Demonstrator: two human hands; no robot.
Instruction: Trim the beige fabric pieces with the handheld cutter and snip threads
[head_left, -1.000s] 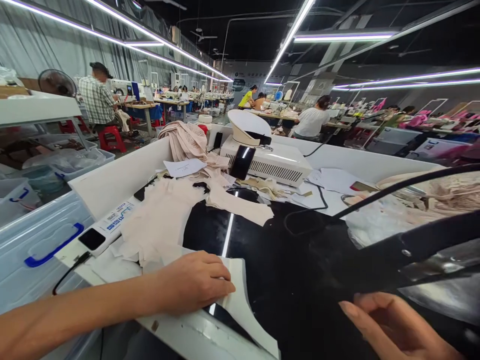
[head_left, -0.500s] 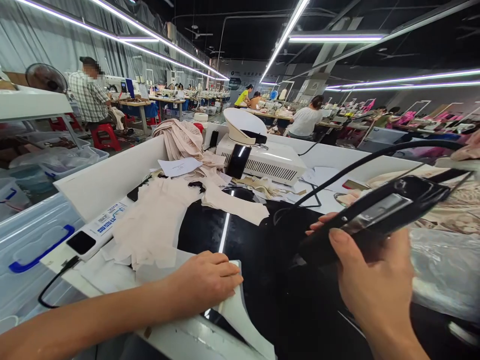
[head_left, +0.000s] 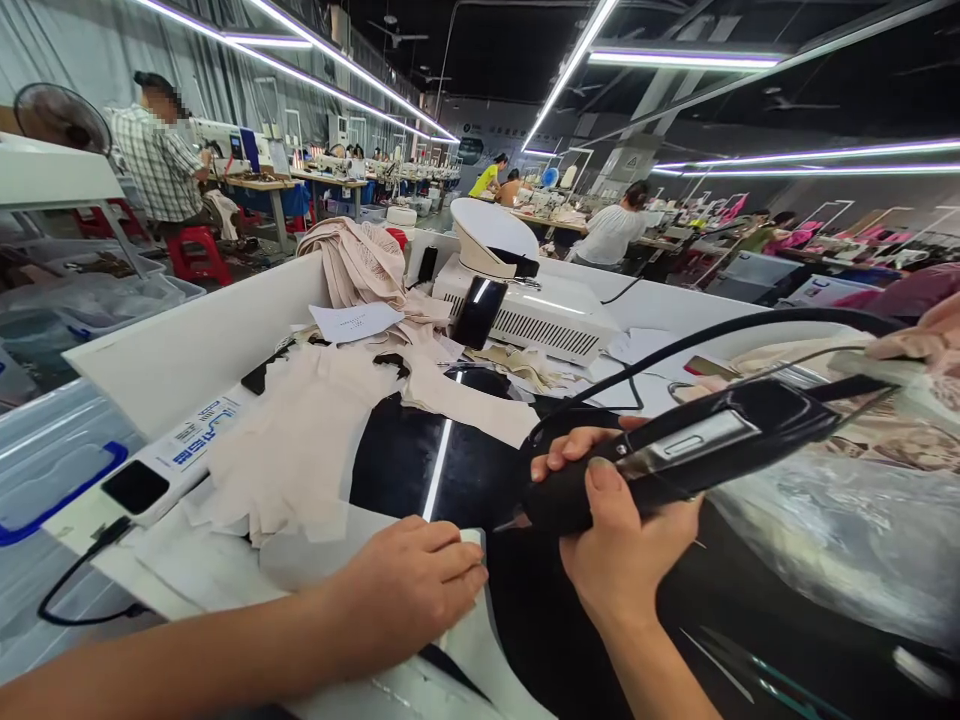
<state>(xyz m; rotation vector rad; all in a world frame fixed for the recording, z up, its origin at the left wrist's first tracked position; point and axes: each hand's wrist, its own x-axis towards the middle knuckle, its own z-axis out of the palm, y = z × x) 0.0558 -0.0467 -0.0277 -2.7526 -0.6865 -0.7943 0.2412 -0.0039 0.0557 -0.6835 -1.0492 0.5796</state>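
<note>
The glossy black tabletop [head_left: 397, 460] bears pale fabric pieces [head_left: 281, 440] at left, a vented white box [head_left: 536, 312] at the back and clear plastic [head_left: 840, 540] at right.

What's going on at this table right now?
A person's left hand rests on a pale piece at the near edge of the glossy black work surface. The right hand grips a corded black tool, its pointed tip close to that piece; whether they touch can't be made out. A loose pile of pale pieces lies beyond the left hand, and a phone leans against a white vented machine at the back.
</note>
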